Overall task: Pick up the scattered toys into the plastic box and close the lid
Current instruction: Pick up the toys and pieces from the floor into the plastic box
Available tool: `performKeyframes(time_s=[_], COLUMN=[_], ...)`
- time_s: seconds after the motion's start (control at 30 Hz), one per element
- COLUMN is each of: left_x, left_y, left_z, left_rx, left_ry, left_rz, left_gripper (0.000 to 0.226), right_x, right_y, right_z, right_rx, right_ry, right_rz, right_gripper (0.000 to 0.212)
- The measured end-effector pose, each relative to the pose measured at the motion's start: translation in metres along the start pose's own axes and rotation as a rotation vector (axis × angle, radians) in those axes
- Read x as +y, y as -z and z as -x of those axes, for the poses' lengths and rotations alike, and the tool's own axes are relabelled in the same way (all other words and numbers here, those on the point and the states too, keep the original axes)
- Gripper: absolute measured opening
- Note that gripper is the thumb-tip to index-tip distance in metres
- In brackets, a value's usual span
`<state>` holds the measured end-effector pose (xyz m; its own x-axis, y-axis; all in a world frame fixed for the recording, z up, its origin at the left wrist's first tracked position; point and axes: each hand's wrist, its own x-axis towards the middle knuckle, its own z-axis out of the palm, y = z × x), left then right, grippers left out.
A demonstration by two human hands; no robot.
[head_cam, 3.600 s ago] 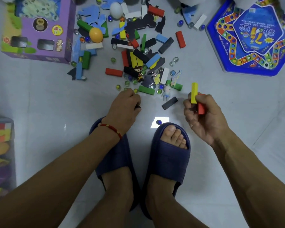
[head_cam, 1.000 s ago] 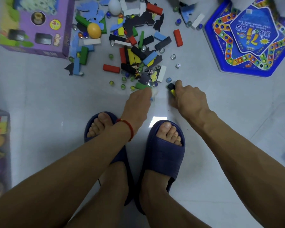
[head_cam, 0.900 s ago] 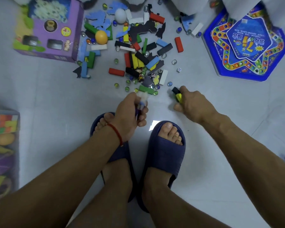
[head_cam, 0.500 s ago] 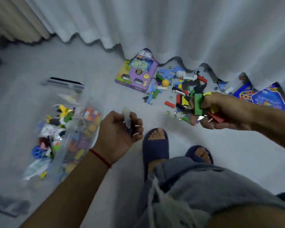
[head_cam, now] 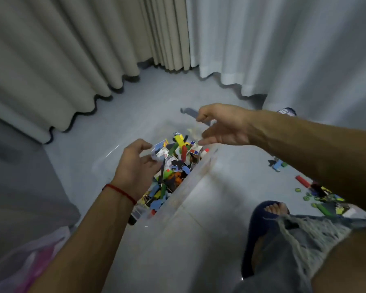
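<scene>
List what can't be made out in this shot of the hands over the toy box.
- Head view: the far wall of the plastic box is lost in blur and glare.
- Whether the left hand holds anything: its palm faces away.
- The lid: no clearly identifiable lid shows.
- Scattered toys: partly covered by the right arm; small pieces blur together.
- The right hand has open fingers.

No readable text, label, brand, number or sign anywhere. Printed patches of colour on the cards and flat pieces among the toys (head_cam: 173, 166) heaped in the plastic box (head_cam: 190, 187), but all too blurred to make out as letters or figures. Same for the small printed item (head_cam: 286, 112) at the foot of the white curtain (head_cam: 283, 49): pale marks on blue, not legible. Nothing printed on the loose pieces (head_cam: 321, 197) scattered over the floor (head_cam: 230, 170) at the right.
</scene>
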<state>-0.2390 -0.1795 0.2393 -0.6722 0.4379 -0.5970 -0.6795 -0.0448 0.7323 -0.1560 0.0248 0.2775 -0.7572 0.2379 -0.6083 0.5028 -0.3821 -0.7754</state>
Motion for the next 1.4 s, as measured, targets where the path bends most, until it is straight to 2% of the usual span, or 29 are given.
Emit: performKeyframes(time_s=[0.07, 0.17, 0.27, 0.4, 0.5, 0.6, 0.73, 0.9, 1.03, 1.17, 1.3, 1.4], left_x=[0.002, -0.009, -0.035, -0.083, -0.125, -0.170, -0.235, -0.313, -0.361, -0.390, -0.411, -0.412], left_y=[-0.005, -0.023, -0.057, -0.111, -0.153, -0.197, -0.245, -0.291, -0.342, -0.382, -0.394, -0.392], left_z=[-0.001, -0.005, -0.005, -0.001, -0.004, -0.015, -0.051, -0.119, -0.182, -0.231, -0.253, -0.259], left_rx=[0.014, -0.043, -0.173, -0.384, -0.524, -0.546, -0.546, -0.589, -0.634, -0.571, -0.522, -0.537], left_ry=[-0.041, -0.088, -0.124, -0.142, -0.148, -0.118, -0.136, -0.177, -0.526, -0.844, -0.878, -0.919], left_rz=[-0.053, -0.129, -0.249, -0.403, -0.594, -0.790, -1.063, -1.336, -1.572, -1.721, -1.821, -1.788], left_gripper=[0.008, 0.016, 0.031, 0.027, 0.026, 0.027, 0.029, 0.031, 0.041, 0.048, 0.035, 0.028], right_x=[0.002, 0.018, 0.040, 0.067, 0.108, 0.174, 0.261, 0.317, 0.324, 0.304, 0.278, 0.272], right_y=[0.015, 0.058, 0.113, 0.206, 0.271, 0.321, 0.362, 0.394, 0.437, 0.478, 0.496, 0.500], right_z=[0.009, 0.026, 0.064, 0.131, 0.171, 0.186, 0.171, 0.119, 0.071, 0.016, -0.054, -0.094], right_rx=[0.067, 0.188, 0.346, 0.579, 0.762, 0.875, 0.858, 0.814, 0.870, 0.826, 0.837, 0.852], right_ry=[0.007, -0.026, -0.051, -0.082, -0.125, -0.241, -0.370, -0.325, -0.168, 0.026, 0.142, 0.101], right_rz=[0.049, 0.143, 0.203, 0.219, 0.188, 0.211, 0.272, 0.526, 0.755, 1.017, 1.079, 1.180], right_gripper=[0.014, 0.032, 0.038, 0.031, 0.027, 0.028, 0.022, 0.031, 0.037, 0.043, 0.047, 0.052])
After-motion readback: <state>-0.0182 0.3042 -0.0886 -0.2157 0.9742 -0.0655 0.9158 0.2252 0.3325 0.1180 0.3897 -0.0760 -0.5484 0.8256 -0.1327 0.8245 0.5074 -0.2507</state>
